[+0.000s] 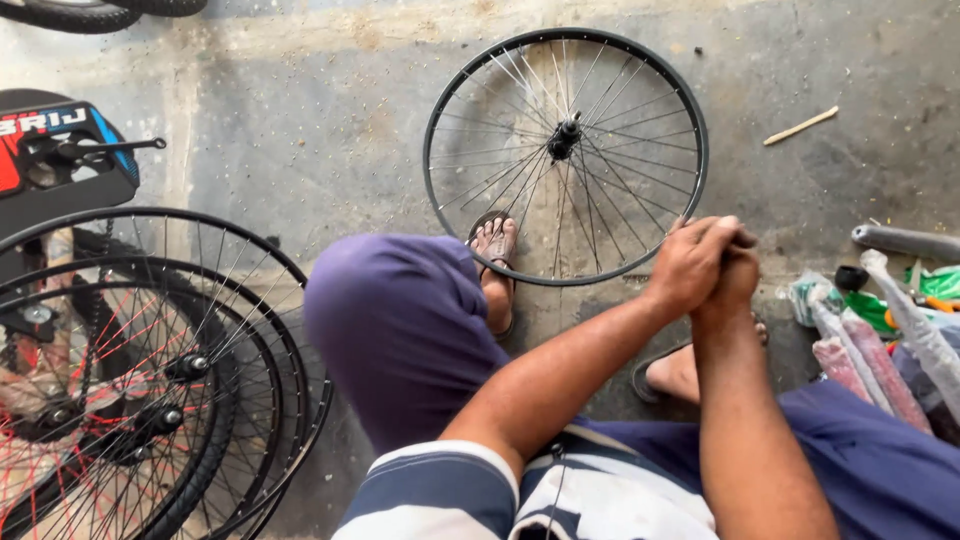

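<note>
Head view: a black spoked bicycle wheel rim (566,155) with no tyre stands upright on the grey concrete floor (300,120), its lower edge resting just in front of the person's sandalled left foot (497,262). Its black hub and axle (564,135) sit at the centre, with thin silver spokes fanning out to the rim.

The person crouches behind the wheel with knees in purple trousers. Both forearms reach forward and meet at the wheel's lower right edge. The left hand (688,262) is wrapped over the right hand (735,272), both clenched together right at the rim; whatever small thing lies inside the grip, if any, is hidden, so I cannot tell what they grasp. My judgement is that the work in hand is at the rim's edge near the spoke ends, and any following move would call for a firm, steady hold while the wheel is kept from rolling.

To the left of the wheel, a stack of black spoked wheels (150,380), some with red spokes, leans together. To its right lie plastic-wrapped long parts (870,360) and a grey tube (905,241); a pale wooden stick (801,126) lies on the floor further up.
</note>
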A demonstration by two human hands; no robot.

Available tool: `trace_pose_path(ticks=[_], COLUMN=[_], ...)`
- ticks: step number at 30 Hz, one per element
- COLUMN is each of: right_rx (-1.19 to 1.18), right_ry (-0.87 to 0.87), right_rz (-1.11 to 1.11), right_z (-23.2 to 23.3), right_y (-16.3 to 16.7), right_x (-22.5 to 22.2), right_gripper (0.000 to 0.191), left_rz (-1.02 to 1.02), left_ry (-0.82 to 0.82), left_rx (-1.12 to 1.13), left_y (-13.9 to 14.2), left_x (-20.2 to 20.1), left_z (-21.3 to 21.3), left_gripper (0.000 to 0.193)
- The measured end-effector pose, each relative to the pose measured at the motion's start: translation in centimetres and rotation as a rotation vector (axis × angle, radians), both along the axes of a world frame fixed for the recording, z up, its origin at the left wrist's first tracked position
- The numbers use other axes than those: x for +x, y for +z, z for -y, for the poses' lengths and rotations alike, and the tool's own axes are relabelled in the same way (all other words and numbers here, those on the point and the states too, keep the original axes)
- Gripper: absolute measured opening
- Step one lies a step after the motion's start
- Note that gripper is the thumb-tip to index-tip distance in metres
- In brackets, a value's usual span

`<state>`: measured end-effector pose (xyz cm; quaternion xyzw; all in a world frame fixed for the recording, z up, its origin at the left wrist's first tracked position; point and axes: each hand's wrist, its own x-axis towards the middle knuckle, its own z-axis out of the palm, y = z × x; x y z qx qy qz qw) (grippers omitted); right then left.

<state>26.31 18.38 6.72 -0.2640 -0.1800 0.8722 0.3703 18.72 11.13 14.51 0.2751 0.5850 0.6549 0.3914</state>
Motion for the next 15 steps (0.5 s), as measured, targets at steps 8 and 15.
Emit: trace_pose_path(ticks=[8,15], right_rx=[0.240,0.297], right_ry=[0.208,0.504], right_rz=[0.907,1.030], right_z=[4.8,7.4], right_y=[-7.5,-8.5], right_x=[1.5,2.3], right_gripper=[0.012,0.020], left_rz=[-0.647,-1.038], left_ry=[0.287,0.101], left_rx=[-0.757,-1.117], left_y=[-11.8,-16.1], left_x=[-9.6,-8.9], left_z=[2.6,3.9], left_gripper=[0.042,0.034])
